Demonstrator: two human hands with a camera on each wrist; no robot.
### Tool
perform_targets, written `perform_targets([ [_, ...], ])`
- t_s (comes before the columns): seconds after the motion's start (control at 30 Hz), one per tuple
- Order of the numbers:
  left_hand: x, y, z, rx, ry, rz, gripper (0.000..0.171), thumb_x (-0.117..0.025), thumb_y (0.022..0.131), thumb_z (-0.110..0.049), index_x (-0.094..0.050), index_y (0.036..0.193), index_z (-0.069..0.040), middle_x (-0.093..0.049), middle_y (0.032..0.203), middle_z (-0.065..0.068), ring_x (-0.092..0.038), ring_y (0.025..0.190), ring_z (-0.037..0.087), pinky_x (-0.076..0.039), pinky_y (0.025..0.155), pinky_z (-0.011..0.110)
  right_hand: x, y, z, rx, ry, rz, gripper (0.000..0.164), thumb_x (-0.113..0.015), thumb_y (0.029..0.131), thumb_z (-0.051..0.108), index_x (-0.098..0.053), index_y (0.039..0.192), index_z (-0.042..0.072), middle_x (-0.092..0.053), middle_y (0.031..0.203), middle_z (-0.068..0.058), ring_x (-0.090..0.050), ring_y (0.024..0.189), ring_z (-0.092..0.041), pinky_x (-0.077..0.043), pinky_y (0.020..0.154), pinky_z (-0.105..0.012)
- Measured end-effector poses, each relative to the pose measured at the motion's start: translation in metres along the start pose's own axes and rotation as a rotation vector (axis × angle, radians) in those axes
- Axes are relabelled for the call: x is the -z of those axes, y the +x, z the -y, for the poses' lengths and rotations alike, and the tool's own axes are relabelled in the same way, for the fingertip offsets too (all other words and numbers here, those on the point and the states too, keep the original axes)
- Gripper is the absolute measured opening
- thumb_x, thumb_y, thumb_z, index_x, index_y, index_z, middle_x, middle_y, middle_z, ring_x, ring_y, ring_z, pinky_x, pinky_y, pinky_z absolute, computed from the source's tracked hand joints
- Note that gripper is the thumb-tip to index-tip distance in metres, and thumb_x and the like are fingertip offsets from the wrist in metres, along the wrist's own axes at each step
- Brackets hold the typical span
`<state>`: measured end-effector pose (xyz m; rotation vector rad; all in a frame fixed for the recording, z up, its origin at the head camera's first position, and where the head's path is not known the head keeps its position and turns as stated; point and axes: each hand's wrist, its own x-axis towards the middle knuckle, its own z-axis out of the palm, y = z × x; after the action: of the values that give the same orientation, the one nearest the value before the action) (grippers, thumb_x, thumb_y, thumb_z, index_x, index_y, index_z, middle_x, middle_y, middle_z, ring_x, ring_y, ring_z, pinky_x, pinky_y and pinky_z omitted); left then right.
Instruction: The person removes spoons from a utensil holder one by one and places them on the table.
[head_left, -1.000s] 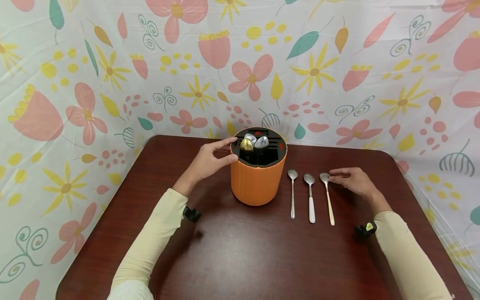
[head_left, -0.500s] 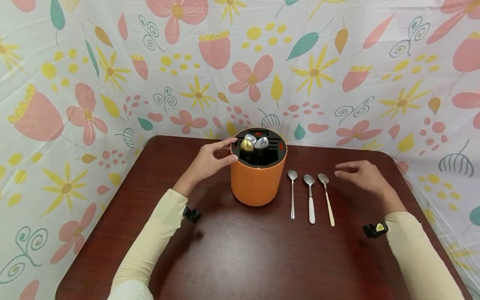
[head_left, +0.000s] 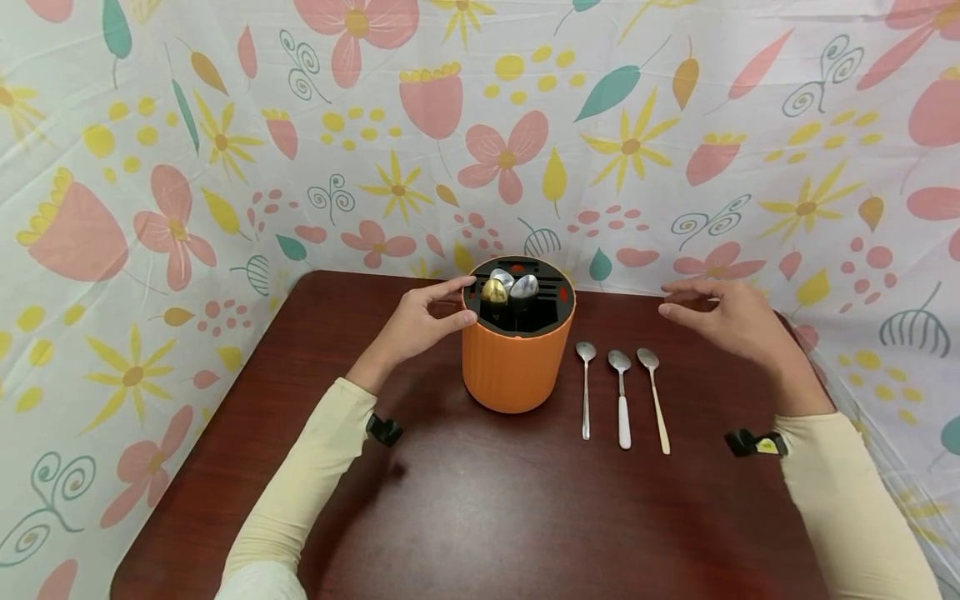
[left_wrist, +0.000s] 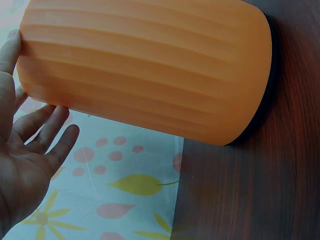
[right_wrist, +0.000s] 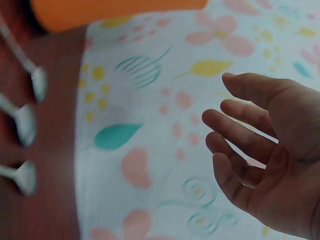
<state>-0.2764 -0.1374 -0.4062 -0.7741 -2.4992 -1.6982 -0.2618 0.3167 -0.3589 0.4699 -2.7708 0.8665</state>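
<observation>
An orange ribbed cutlery holder with a black slotted top stands on the table. One gold spoon and two silver spoons poke up from it, bowls on top. At its left rim my left hand rests thumb and forefinger, spread apart; the other fingers lie loosely by its side. To its right lie a thin silver spoon, a white-handled spoon and a cream-handled spoon, side by side. Above and right of them, my right hand hovers, fingers loosely bent, holding nothing.
The dark wooden table meets a floral cloth hanging behind and at both sides. The holder stands near the table's back edge. A small black camera is strapped to each wrist.
My right hand has left the bowl of the cream-handled spoon and risen up and to the right. That spoon's bowl shifted slightly left. My left hand has stayed at the rim.
</observation>
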Motion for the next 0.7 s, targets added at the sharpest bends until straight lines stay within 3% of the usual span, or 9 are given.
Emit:
perform_targets([
  [0.17, 0.0, 0.0, 0.001, 0.003, 0.011, 0.002, 0.055, -0.077, 0.093, -0.038, -0.06, 0.145, -0.033, -0.068, 0.129, 0.0, -0.062, 0.12, 0.016, -0.051, 0.102, 0.047, 0.005, 0.004, 0.029, 0.064, 0.032, -0.069, 0.029, -0.083, 0.088, 0.029, -0.08, 0.116, 0.02, -0.079, 0.095, -0.003, -0.064, 0.078, 0.01, -0.046, 0.072, -0.006],
  [0.33, 0.0, 0.0, 0.001, 0.006, 0.013, -0.001, 0.055, -0.078, 0.093, -0.037, -0.06, 0.145, -0.033, -0.065, 0.136, -0.002, -0.062, 0.12, 0.015, -0.053, 0.1, 0.044, 0.007, 0.006, 0.056, 0.09, 0.018, -0.11, 0.029, -0.083, 0.087, 0.032, -0.08, 0.116, 0.029, -0.078, 0.092, -0.001, -0.065, 0.071, 0.005, -0.045, 0.064, -0.01],
  [0.47, 0.0, -0.001, 0.001, 0.005, 0.017, -0.003, 0.055, -0.078, 0.093, -0.037, -0.06, 0.145, -0.033, -0.064, 0.138, -0.003, -0.062, 0.12, 0.015, -0.053, 0.099, 0.044, 0.005, 0.01, 0.075, 0.109, 0.08, -0.122, 0.03, -0.082, 0.088, 0.031, -0.078, 0.118, 0.035, -0.078, 0.093, 0.006, -0.068, 0.068, -0.001, -0.046, 0.06, -0.012],
  [0.6, 0.0, 0.0, 0.001, -0.001, 0.022, -0.007, 0.054, -0.078, 0.093, -0.036, -0.06, 0.144, -0.033, -0.064, 0.137, -0.003, -0.062, 0.12, 0.015, -0.053, 0.1, 0.046, 0.0, 0.014, 0.089, 0.104, 0.156, -0.135, 0.026, -0.083, 0.088, 0.031, -0.08, 0.114, 0.032, -0.076, 0.092, 0.015, -0.069, 0.07, -0.005, -0.048, 0.06, -0.013],
  [0.7, -0.001, 0.001, 0.001, -0.001, 0.025, -0.007, 0.054, -0.077, 0.093, -0.034, -0.06, 0.144, -0.032, -0.066, 0.135, -0.001, -0.062, 0.12, 0.016, -0.053, 0.1, 0.046, -0.006, 0.017, 0.096, 0.113, 0.205, -0.142, 0.025, -0.083, 0.088, 0.028, -0.081, 0.112, 0.027, -0.076, 0.091, 0.014, -0.069, 0.073, -0.005, -0.05, 0.063, -0.013],
])
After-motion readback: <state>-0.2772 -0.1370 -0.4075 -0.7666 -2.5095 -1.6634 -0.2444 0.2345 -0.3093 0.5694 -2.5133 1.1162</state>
